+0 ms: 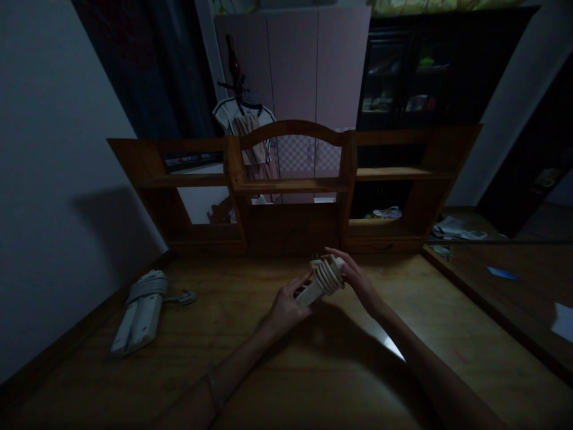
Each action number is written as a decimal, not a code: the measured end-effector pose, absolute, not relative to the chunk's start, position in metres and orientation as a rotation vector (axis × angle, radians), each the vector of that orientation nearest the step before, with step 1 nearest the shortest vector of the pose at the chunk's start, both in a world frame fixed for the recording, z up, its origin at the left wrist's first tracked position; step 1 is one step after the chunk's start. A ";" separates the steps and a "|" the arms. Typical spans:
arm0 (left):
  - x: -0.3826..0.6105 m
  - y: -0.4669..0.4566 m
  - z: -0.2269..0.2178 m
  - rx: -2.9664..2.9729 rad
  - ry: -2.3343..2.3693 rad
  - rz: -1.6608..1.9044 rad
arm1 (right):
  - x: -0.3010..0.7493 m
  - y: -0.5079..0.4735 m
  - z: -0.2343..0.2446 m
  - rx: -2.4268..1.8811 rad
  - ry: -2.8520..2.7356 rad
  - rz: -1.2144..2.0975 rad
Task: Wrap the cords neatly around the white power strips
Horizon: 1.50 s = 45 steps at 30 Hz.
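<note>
Both hands hold one white power strip [323, 278] with its cord wound around it, raised a little above the wooden desk [268, 358]. My left hand [286, 306] grips the bare lower end of the strip. My right hand [353, 275] closes over the upper end, where the cord coils lie. The room is dim, so finer detail is hard to read.
A second white power strip [139, 312] with a bundled cord and plug lies at the desk's left, near the wall. A wooden hutch with open shelves [290, 185] stands along the back edge. A lower surface at right holds a blue item [501, 273] and paper [564, 321].
</note>
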<state>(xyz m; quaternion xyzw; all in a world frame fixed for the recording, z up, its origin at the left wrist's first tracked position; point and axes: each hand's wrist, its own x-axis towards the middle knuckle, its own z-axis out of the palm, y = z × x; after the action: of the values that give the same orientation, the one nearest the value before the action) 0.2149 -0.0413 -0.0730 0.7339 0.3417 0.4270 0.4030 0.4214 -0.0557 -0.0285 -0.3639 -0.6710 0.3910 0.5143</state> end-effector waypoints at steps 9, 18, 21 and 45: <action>0.216 -0.049 -0.056 1.548 0.711 0.869 | 0.424 -0.070 -0.013 -0.901 -1.765 0.645; 0.209 -0.049 -0.059 1.283 0.673 0.666 | 0.424 -0.070 -0.014 -0.978 -1.862 0.557; 0.207 -0.048 -0.059 1.244 0.663 0.613 | 0.424 -0.071 -0.013 -0.991 -1.841 0.587; 0.210 -0.049 -0.069 1.145 0.598 0.485 | 0.429 -0.064 -0.016 -0.971 -1.775 0.825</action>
<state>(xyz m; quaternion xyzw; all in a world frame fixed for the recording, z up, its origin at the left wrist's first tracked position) 0.2098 -0.0492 -0.0693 0.5282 0.2760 0.2235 0.7713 0.4292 -0.0643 -0.0155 -0.3943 -0.7214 0.3353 0.4601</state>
